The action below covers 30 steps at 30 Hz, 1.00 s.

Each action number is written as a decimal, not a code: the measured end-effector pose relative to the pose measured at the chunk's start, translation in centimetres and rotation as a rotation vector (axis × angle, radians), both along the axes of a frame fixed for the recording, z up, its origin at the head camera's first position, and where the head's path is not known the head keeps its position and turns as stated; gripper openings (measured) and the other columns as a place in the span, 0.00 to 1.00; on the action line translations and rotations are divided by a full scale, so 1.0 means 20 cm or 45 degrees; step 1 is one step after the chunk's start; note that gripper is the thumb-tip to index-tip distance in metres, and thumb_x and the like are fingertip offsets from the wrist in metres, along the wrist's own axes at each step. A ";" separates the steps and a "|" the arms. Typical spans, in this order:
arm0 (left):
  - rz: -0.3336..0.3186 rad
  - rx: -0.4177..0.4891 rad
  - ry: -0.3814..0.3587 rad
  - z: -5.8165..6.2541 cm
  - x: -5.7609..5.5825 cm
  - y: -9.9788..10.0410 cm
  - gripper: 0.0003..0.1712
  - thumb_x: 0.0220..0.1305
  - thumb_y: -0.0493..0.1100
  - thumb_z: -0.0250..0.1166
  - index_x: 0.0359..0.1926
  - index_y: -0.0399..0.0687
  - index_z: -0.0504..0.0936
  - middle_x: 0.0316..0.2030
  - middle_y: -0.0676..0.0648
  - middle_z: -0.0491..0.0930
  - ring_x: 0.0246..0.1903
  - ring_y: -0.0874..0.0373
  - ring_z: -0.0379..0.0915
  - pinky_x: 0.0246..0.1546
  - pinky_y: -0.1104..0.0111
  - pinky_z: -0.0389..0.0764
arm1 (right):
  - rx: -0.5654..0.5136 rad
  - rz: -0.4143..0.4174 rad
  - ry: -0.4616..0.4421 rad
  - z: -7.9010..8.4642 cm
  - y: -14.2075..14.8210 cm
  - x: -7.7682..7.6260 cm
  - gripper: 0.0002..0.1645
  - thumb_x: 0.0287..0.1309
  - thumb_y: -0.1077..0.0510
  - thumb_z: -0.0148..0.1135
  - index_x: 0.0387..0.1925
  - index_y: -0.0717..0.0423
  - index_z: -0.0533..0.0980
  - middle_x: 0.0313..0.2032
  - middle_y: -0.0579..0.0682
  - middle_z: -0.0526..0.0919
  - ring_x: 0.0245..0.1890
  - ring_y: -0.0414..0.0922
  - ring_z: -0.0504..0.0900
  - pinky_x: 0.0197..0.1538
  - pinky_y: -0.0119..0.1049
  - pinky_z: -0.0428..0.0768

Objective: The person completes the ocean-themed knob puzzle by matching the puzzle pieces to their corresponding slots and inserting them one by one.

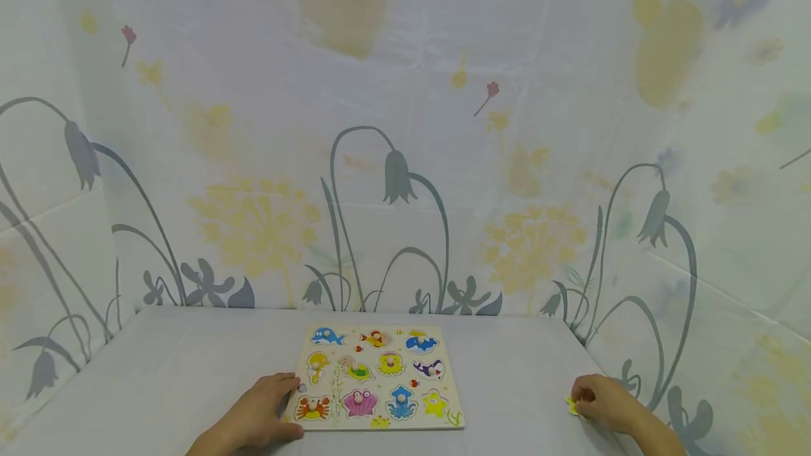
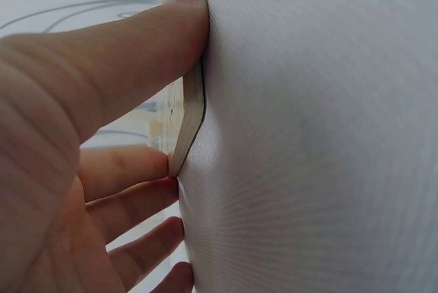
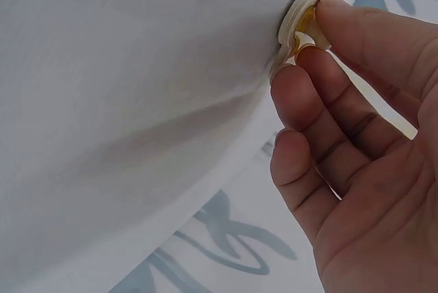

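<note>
A wooden peg puzzle board [image 1: 380,426] with painted sea animals lies flat on the white surface. My left hand [image 1: 261,410] is at its front left corner; in the left wrist view the thumb [image 2: 161,36] rests on one edge and fingertips touch the side, fingers nearly straight. Far to the right, my right hand [image 1: 605,403] pinches a small yellow puzzle piece [image 1: 571,405] between thumb and fingers. In the right wrist view that wooden piece [image 3: 295,22] stands tilted close to the surface; its front is partly hidden by the fingers.
Knobbed pieces such as the red crab [image 1: 312,408], pink shell [image 1: 360,403] and blue squid [image 1: 401,403] sit in the board. A yellow starfish shape [image 1: 435,404] shows no visible knob. A flower-printed curtain [image 1: 405,231] hangs behind the white table [image 1: 507,371].
</note>
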<state>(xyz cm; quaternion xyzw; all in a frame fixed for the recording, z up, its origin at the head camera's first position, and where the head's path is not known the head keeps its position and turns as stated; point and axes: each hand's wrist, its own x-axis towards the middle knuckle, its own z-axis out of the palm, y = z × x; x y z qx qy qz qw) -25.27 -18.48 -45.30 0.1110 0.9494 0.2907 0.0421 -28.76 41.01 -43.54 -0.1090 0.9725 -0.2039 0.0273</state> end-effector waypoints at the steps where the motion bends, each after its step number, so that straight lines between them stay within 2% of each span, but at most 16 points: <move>1: 0.001 -0.001 -0.001 0.00 0.00 0.00 0.46 0.37 0.56 0.79 0.57 0.37 0.76 0.59 0.36 0.70 0.62 0.34 0.59 0.62 0.40 0.60 | 0.010 0.011 0.013 0.00 -0.01 0.00 0.06 0.47 0.64 0.64 0.25 0.50 0.75 0.23 0.43 0.72 0.25 0.40 0.68 0.26 0.32 0.67; 6: -0.003 -0.006 0.010 0.01 0.00 0.00 0.46 0.38 0.55 0.79 0.57 0.37 0.75 0.59 0.35 0.70 0.62 0.34 0.59 0.62 0.40 0.60 | 0.014 0.154 0.101 0.01 -0.05 -0.01 0.06 0.48 0.62 0.65 0.25 0.49 0.76 0.22 0.40 0.71 0.22 0.34 0.66 0.24 0.30 0.66; 9: -0.002 0.003 0.008 0.00 0.00 0.00 0.46 0.38 0.55 0.79 0.57 0.37 0.75 0.59 0.35 0.70 0.62 0.34 0.59 0.62 0.40 0.60 | -0.022 0.199 0.112 0.01 -0.08 -0.02 0.06 0.48 0.63 0.64 0.25 0.50 0.76 0.21 0.40 0.71 0.22 0.33 0.66 0.24 0.30 0.67; 18: -0.022 0.000 0.038 -0.02 0.00 -0.01 0.45 0.38 0.54 0.79 0.57 0.37 0.76 0.59 0.35 0.71 0.61 0.33 0.60 0.62 0.40 0.61 | -0.027 0.251 0.132 0.01 -0.23 -0.03 0.07 0.49 0.63 0.65 0.26 0.47 0.76 0.23 0.38 0.71 0.24 0.33 0.67 0.24 0.30 0.68; 30: -0.006 -0.001 0.017 -0.01 0.00 0.00 0.46 0.37 0.55 0.79 0.57 0.37 0.76 0.59 0.35 0.70 0.61 0.33 0.60 0.62 0.40 0.60 | 0.011 0.394 0.207 0.06 -0.57 -0.07 0.07 0.52 0.61 0.65 0.28 0.45 0.78 0.24 0.35 0.71 0.26 0.32 0.68 0.27 0.30 0.70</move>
